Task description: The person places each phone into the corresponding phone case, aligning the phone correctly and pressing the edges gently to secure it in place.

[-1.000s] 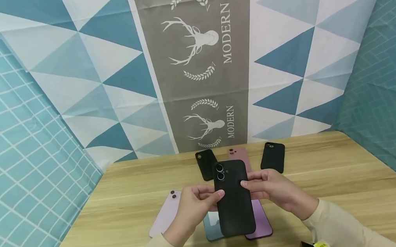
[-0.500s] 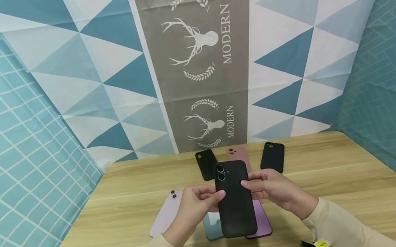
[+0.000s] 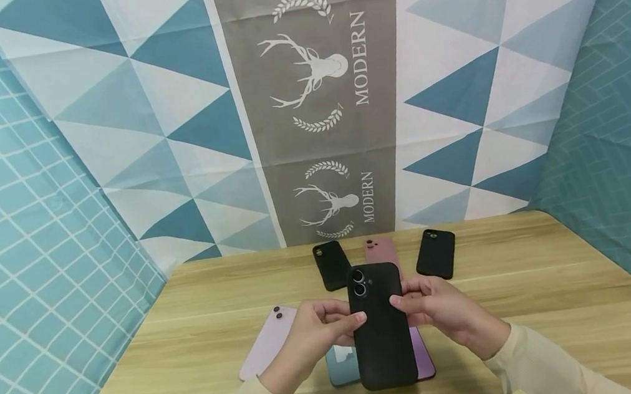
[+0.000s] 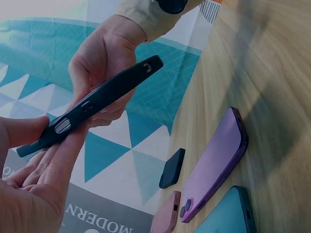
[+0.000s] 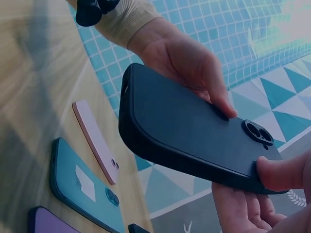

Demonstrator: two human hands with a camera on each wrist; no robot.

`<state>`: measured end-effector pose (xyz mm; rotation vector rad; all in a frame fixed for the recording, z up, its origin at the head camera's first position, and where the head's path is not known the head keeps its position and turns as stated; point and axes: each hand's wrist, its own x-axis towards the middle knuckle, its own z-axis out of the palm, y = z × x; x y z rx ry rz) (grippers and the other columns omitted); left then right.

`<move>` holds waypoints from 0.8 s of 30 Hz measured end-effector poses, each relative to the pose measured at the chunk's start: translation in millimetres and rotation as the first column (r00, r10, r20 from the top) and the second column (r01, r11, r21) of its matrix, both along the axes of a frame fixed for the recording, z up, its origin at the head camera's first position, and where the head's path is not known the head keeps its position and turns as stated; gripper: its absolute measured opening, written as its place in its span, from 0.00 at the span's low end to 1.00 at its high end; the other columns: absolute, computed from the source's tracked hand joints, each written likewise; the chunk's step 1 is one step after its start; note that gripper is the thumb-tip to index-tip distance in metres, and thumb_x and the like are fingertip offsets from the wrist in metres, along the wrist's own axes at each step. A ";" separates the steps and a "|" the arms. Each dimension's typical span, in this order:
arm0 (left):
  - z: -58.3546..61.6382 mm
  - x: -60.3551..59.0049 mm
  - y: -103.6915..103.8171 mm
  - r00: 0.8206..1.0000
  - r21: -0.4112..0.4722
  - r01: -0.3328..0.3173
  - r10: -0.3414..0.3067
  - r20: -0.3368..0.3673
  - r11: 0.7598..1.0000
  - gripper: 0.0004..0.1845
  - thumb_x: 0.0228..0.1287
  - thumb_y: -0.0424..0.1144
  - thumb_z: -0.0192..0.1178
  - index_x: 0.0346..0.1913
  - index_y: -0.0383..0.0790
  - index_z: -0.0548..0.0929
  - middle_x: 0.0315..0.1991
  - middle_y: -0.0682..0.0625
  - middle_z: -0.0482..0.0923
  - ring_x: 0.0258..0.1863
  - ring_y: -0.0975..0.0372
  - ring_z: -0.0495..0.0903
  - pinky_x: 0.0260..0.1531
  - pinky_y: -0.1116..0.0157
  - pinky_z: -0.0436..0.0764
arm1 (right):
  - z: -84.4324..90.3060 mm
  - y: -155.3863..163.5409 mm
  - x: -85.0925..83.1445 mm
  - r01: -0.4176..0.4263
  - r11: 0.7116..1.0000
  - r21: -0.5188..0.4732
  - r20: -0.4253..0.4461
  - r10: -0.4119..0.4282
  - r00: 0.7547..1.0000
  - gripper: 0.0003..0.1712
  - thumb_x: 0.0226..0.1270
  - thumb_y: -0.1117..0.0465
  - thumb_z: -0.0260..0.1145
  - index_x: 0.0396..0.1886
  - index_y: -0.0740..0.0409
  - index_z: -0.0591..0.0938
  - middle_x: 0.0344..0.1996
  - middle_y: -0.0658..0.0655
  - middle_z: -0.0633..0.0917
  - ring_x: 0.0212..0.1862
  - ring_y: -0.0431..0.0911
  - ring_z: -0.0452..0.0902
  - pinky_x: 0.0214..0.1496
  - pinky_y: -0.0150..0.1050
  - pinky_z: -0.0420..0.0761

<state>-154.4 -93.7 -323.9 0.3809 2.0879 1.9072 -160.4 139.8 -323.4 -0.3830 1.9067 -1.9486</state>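
Note:
A phone in a black case [image 3: 384, 341] is held up off the table, its back with two ringed lenses facing the head camera. My left hand [image 3: 318, 331] pinches its left edge, thumb on the back and fingers behind. On the opposite edge my right hand [image 3: 450, 310] grips it the same way. The left wrist view shows the case's side [image 4: 104, 99] with its button cutouts. Beneath it lie a teal phone [image 3: 344, 373] with a white patch and a purple phone [image 3: 424, 359], both partly hidden in the head view.
A pale lilac phone [image 3: 264, 351] lies left of my left hand. Farther back are a black phone case [image 3: 332, 267], a pink phone [image 3: 381, 249] and another black case [image 3: 436, 255]. Patterned cloth [image 3: 326, 190] hangs behind the wooden table [image 3: 192, 333].
Both hands and the black-cased phone have come slightly lower and a little to the right in the head view. The grip looks the same.

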 end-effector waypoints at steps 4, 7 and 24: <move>1.0 -0.5 0.8 1.000 -0.020 0.001 -0.001 0.004 1.000 0.17 0.59 0.40 0.66 0.40 0.26 0.84 0.32 0.41 0.88 0.25 0.65 0.86 0.37 0.64 0.87 | -1.4 0.2 0.5 -0.014 1.000 -0.020 -0.006 0.013 1.000 0.03 0.69 0.59 0.61 0.38 0.52 0.80 0.32 0.41 0.87 0.36 0.36 0.85 0.45 0.33 0.83; 2.2 -1.8 1.7 1.000 -0.049 -0.015 0.015 -0.001 0.999 0.18 0.60 0.43 0.66 0.41 0.28 0.84 0.33 0.42 0.88 0.27 0.63 0.87 0.40 0.63 0.87 | -0.9 -0.5 0.4 -0.002 1.000 -0.023 -0.001 0.002 1.000 0.04 0.69 0.59 0.60 0.39 0.52 0.80 0.31 0.41 0.86 0.36 0.36 0.84 0.45 0.33 0.82; 5.1 -4.2 -0.2 0.997 0.012 -0.079 0.080 -0.016 0.997 0.16 0.57 0.39 0.68 0.42 0.28 0.82 0.32 0.47 0.88 0.30 0.63 0.87 0.42 0.63 0.86 | -2.7 -4.6 7.7 -0.009 0.999 -0.045 -0.008 0.008 1.000 0.07 0.70 0.60 0.59 0.43 0.56 0.81 0.32 0.43 0.87 0.37 0.37 0.84 0.46 0.34 0.82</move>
